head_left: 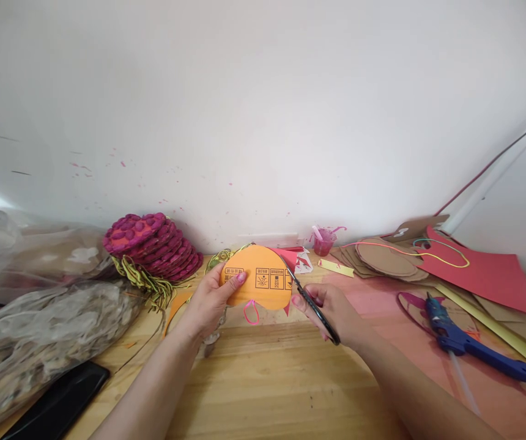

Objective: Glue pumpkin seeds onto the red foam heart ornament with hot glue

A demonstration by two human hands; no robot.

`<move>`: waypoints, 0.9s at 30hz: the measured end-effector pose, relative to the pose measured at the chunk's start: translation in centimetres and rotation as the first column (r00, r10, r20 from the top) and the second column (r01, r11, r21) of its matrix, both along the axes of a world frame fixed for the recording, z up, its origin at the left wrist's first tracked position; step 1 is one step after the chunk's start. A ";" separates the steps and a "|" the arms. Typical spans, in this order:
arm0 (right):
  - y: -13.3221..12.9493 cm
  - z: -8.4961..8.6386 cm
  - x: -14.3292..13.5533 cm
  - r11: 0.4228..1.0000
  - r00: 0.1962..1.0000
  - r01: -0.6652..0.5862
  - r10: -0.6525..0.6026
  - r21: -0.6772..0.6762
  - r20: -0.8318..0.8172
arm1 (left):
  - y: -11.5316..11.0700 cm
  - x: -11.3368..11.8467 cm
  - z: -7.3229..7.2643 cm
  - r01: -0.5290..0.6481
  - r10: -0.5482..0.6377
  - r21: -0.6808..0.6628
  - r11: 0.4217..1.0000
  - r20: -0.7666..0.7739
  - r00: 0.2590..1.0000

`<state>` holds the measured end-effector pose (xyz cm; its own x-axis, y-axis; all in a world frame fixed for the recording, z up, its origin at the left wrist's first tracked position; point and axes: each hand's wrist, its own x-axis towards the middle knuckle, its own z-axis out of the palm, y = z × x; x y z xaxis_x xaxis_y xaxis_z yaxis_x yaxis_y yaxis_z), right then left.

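An orange card piece (249,290) with dark printing and a rounded top is held above the wooden table. My left hand (214,296) is closed on its left side, thumb on the printed face. A pink string loop (252,312) hangs from its lower edge. My right hand (327,308) is closed round black scissors (314,308), whose blades lie at the card's right edge. Red paper (288,259) shows behind the card on the right.
Pink-purple discs (153,244) are stacked at the left, beside plastic bags (56,318) and a black object (61,400). Right: a pink cup (323,241), cardboard discs (388,258), red sheet (483,266) and blue glue gun (469,342). The wall stands behind.
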<state>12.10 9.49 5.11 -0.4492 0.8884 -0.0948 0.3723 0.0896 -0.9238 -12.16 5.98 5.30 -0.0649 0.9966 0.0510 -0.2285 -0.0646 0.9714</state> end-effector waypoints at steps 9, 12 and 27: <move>-0.1 0.4 -0.1 0.999 1.000 0.001 -0.001 -0.051 0.016 | -0.1 0.3 0.0 0.001 -0.001 0.006 1.000 -0.004 1.000; 0.1 0.3 0.1 1.000 0.999 0.021 -0.020 -0.023 0.034 | 0.0 0.0 0.1 0.005 -0.005 -0.003 1.000 -0.013 1.000; 0.5 0.3 0.3 0.998 0.999 -0.040 0.041 -0.042 0.020 | -0.3 -0.8 0.2 0.089 -0.092 -0.041 0.995 -0.090 0.992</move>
